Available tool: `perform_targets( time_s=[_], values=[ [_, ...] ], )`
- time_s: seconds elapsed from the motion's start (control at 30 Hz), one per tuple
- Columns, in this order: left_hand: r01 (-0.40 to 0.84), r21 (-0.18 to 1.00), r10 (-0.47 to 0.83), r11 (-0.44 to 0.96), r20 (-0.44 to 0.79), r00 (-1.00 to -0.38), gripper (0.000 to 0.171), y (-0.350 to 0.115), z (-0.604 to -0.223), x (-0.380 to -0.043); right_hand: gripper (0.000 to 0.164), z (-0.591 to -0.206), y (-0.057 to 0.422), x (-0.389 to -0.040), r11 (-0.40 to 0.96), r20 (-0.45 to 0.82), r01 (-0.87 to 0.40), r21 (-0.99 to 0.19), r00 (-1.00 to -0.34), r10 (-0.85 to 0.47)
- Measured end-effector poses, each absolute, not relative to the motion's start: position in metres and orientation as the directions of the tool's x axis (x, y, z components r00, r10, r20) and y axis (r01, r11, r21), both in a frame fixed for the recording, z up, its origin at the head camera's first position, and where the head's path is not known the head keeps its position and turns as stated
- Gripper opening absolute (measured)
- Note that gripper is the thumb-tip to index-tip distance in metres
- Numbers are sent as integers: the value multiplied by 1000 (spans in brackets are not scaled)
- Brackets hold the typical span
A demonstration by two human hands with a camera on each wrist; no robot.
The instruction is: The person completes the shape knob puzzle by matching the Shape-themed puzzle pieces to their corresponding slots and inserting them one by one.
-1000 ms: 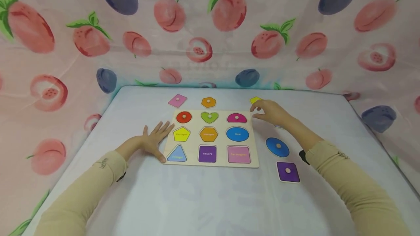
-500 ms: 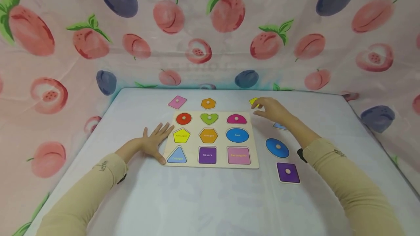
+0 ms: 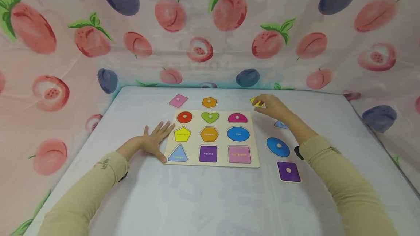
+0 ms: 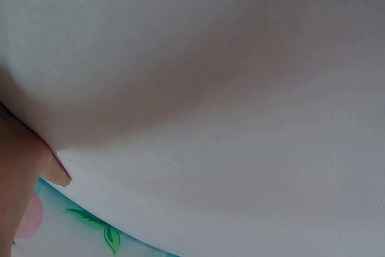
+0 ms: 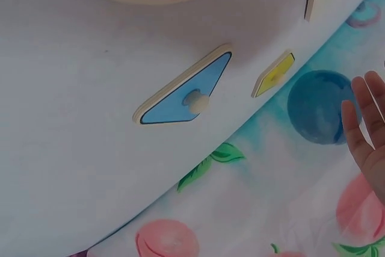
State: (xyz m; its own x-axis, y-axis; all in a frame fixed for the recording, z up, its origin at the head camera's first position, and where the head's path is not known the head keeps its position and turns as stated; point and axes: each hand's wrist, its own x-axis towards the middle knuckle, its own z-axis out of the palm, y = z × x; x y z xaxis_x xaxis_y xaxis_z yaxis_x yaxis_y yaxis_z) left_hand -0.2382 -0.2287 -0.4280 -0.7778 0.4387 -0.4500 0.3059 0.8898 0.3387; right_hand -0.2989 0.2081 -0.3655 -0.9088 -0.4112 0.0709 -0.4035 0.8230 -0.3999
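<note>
A wooden shape puzzle board (image 3: 224,160) lies on the white table in the head view. My left hand (image 3: 152,140) rests at its left side with spread fingers, the thumb by the near corner. At the far right my right hand (image 3: 273,107) reaches over a yellow knobbed puzzle piece (image 3: 253,100), fingers bent and partly hiding it. In the right wrist view, the fingers of my right hand (image 5: 372,130) look straight and apart from the yellow piece (image 5: 274,75). A blue triangle piece (image 3: 281,124) lies near that wrist.
A blue oval piece (image 3: 278,147) and a purple square piece (image 3: 289,172) lie right of the board. Behind it are a pink piece (image 3: 178,101) and an orange hexagon piece (image 3: 209,102). A red circle (image 3: 184,117), green heart (image 3: 210,118) and magenta half circle (image 3: 237,118) sit in the far row.
My right hand has shifted slightly away from me and to the right, from beside the board's far right corner to the yellow piece. My left hand stays in place.
</note>
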Motion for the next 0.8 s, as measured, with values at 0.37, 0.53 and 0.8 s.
perform_targets(
  time_s=[0.37,0.53,0.8],
  values=[
    [319,337,448,886,-439,-779,132,-232,-426,-241,23,-364,163,-314,798,57,-468,-380,-872,-485],
    [331,333,457,883,-440,-773,132,-233,-427,-238,26,-361,156,-309,798,32,-464,-385,-871,-491],
    [322,330,447,887,-448,-774,132,-233,-428,-238,25,-373,203,-329,823,53,-390,-414,-912,-406]
  ],
)
